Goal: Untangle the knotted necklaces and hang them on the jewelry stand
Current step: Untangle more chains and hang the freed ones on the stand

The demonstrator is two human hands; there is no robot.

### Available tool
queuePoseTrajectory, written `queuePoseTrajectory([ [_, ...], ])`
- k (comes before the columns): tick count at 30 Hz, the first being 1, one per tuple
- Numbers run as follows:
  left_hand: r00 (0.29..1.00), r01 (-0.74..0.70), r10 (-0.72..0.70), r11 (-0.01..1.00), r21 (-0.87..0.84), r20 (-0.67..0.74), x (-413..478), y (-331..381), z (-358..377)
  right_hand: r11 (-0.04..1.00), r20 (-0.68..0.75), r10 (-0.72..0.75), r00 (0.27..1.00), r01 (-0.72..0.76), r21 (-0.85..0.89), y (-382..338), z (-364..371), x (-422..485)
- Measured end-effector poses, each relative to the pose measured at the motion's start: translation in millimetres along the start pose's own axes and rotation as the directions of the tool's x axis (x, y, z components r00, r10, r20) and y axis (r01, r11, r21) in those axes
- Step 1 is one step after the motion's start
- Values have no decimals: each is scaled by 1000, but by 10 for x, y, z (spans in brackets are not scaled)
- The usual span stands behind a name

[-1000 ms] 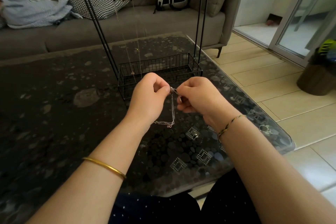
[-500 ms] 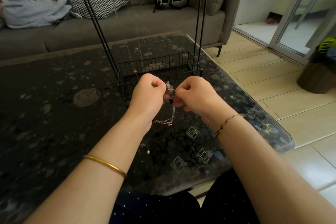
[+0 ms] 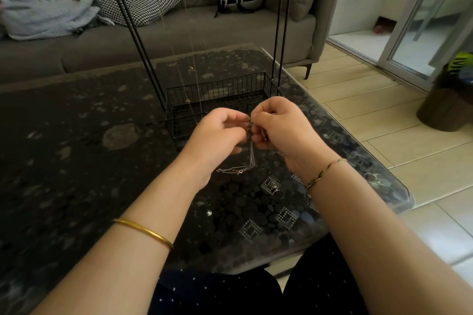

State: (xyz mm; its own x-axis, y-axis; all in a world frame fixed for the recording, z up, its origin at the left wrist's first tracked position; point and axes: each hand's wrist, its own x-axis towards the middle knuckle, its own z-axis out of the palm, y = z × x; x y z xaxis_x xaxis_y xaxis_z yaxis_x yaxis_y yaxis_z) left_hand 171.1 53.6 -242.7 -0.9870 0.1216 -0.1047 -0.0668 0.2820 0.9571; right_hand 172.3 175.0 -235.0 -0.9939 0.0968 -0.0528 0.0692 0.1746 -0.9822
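Your left hand [image 3: 217,133] and right hand [image 3: 281,125] both pinch the knotted necklaces [image 3: 252,156] between them, loose ends trailing down toward the glass table [image 3: 76,135]. The knot looks unresolved. One thin chain [image 3: 190,79] hangs on the jewelry stand [image 3: 135,33] just beyond; this bundle is not yet hung. Grey sofa [image 3: 179,38] behind, tiled floor [image 3: 384,115] right.

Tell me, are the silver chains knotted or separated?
Knotted: silver chains hang bunched from one clump pinched between the left hand and right hand.
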Motion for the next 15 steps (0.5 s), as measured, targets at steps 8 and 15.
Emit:
queuePoseTrajectory([
  [8, 991, -114, 119, 990, 88, -58, -24, -1, -3, 1000, -46, -21, 999, 19, -25, 13, -17, 11],
  [15, 987, -78, 84, 996, 51, -140, -9, -5, -46, 999, -35, -6, 999, 4, -45, 24, -23, 23],
])
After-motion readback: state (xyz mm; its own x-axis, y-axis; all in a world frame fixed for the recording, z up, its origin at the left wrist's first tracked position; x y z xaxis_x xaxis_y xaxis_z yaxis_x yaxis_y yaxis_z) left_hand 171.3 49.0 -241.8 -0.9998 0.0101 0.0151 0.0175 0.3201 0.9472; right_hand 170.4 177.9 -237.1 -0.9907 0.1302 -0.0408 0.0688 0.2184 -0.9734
